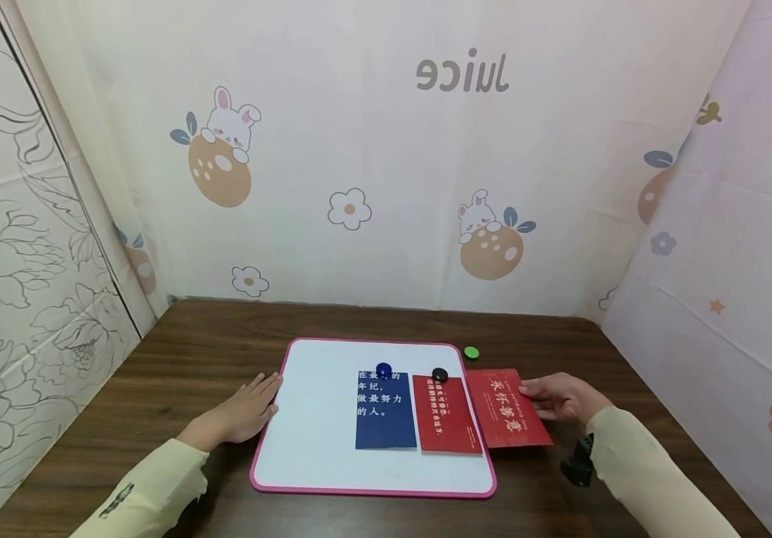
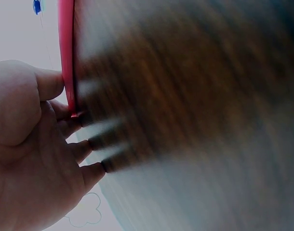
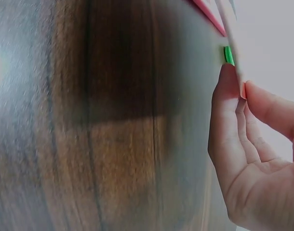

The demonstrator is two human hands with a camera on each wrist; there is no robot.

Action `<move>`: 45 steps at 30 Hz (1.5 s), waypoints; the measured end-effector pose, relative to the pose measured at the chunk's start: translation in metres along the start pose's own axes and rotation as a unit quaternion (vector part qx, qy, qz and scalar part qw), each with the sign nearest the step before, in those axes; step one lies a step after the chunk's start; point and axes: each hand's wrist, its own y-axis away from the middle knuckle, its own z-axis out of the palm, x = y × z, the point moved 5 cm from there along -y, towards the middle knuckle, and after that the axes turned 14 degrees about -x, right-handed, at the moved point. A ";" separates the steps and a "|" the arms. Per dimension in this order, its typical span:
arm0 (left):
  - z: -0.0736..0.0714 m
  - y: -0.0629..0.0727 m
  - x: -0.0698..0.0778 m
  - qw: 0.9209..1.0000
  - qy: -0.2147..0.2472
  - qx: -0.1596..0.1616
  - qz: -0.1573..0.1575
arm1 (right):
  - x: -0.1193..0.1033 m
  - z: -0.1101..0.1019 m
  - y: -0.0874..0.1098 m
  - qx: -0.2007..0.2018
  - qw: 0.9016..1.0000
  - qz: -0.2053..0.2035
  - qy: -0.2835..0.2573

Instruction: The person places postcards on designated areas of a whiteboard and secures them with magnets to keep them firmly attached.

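Note:
A whiteboard (image 1: pixel 312 456) with a pink rim lies flat on the table. My left hand (image 1: pixel 244 409) rests at its left edge, fingers fairly straight; in the left wrist view the thumb touches the pink rim (image 2: pixel 66 43). Between thumb and fingers, my right hand (image 1: pixel 563 397) pinches the right side of a red card (image 1: pixel 508 411) with white characters. That card overlaps or adjoins the board's right rim, tilted slightly. On the board are a blue card (image 1: pixel 387 430) under a blue round magnet (image 1: pixel 383 370) and another red card (image 1: pixel 449 426) under a black round magnet (image 1: pixel 439 374).
A green round magnet (image 1: pixel 471 352) lies on the dark wooden table (image 1: pixel 224 336) beyond the board's top right corner. Printed curtains (image 1: pixel 359 261) stand behind the table and along both sides.

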 end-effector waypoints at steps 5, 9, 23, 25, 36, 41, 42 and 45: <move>-0.001 0.001 0.000 1.000 0.000 -0.001 -0.003 | -0.003 0.007 -0.002 -0.006 1.000 -0.001 -0.008; 0.000 0.000 0.000 1.000 0.003 0.002 -0.004 | -0.005 0.012 -0.004 -0.006 1.000 -0.005 -0.015; 0.001 0.000 0.000 1.000 -0.005 -0.001 -0.008 | -0.008 0.026 -0.010 -0.012 1.000 -0.013 -0.012; 0.000 -0.001 0.000 1.000 -0.005 -0.001 -0.008 | -0.009 0.029 -0.012 -0.013 1.000 -0.014 -0.010; 0.000 -0.001 0.000 1.000 0.000 0.001 -0.003 | -0.013 0.050 -0.019 -0.027 0.999 -0.026 0.005; 0.001 -0.002 -0.002 1.000 -0.010 -0.006 0.001 | -0.016 0.059 -0.020 -0.038 0.999 -0.032 0.009; 0.001 -0.002 -0.001 1.000 -0.010 -0.007 0.003 | -0.017 0.060 -0.020 -0.039 0.999 -0.032 0.007; 0.001 -0.002 -0.001 1.000 -0.009 -0.005 0.004 | -0.019 0.064 -0.022 -0.038 0.999 -0.033 -0.001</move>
